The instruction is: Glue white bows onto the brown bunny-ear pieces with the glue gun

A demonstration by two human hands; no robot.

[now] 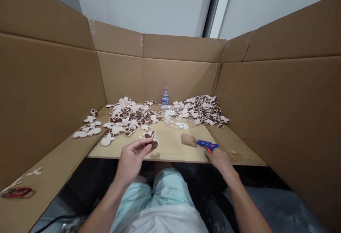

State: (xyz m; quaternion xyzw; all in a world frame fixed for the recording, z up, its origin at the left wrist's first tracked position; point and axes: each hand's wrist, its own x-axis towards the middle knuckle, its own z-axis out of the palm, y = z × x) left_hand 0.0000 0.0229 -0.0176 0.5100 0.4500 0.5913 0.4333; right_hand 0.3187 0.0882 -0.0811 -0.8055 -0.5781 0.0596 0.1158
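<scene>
Hand (L) (130, 160), fingers (145, 150) bent, pinches brown-white pc (155, 144).

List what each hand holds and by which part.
Left hand: brown bunny-shaped piece, pinched by its edge. Right hand: blue glue gun, apparently by its handle, mostly hidden.

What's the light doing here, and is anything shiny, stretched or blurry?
In the head view, a soft shadow lies on the table below the brown-and-white piece in the left hand; also in the head view, clear tape glints on the back wall; the head view's side walls look stretched toward the edges, perhaps by a wide lens; there, the red thing, lower left, looks soft.
</scene>
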